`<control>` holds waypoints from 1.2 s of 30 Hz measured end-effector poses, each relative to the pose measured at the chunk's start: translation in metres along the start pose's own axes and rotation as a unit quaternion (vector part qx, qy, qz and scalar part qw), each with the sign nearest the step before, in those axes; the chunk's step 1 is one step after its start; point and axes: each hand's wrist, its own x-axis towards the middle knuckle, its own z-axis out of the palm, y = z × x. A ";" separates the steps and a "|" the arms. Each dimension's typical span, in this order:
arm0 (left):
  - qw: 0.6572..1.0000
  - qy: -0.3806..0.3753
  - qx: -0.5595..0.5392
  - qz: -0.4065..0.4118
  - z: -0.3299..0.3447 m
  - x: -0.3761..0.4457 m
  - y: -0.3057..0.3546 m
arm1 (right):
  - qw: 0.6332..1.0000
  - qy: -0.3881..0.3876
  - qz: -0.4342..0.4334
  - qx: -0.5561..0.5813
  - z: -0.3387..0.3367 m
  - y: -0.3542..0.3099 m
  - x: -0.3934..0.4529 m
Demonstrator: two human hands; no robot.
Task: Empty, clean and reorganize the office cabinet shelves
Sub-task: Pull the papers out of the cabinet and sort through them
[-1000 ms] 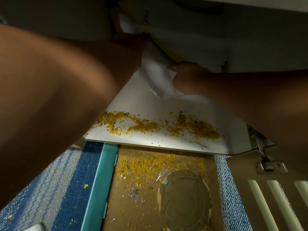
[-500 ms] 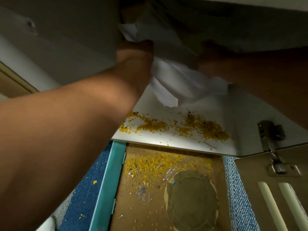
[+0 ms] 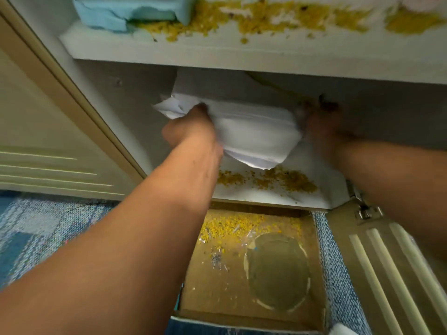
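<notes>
Cabinet shelf (image 3: 254,197) strewn with yellow crumbs (image 3: 285,181), white paper stack (image 3: 254,134) clutched by left hand (image 3: 191,131) and right hand (image 3: 321,124).

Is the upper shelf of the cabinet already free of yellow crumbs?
No, yellow crumbs lie thick along the upper shelf, beside a pale blue foam piece.

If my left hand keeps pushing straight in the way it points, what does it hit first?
Probably the white paper stack that the left hand already grips; behind it, the cabinet's back wall, though depth is unclear.
</notes>
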 end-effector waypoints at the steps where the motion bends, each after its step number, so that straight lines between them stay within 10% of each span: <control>1: 1.000 -0.008 -0.012 -0.010 -0.008 -0.007 0.000 | 0.998 0.005 0.037 0.044 -0.007 0.002 -0.011; 5: 0.996 0.008 -0.075 -0.040 -0.034 -0.031 -0.009 | 0.948 -0.105 0.203 0.223 -0.030 0.000 -0.062; 25: 0.993 0.006 -0.091 -0.077 -0.216 -0.206 -0.015 | 0.900 -0.103 0.237 0.351 -0.157 -0.029 -0.250; 36: 0.993 -0.051 -0.103 -0.010 -0.268 -0.294 -0.001 | 0.856 -0.228 0.205 0.416 -0.202 -0.033 -0.350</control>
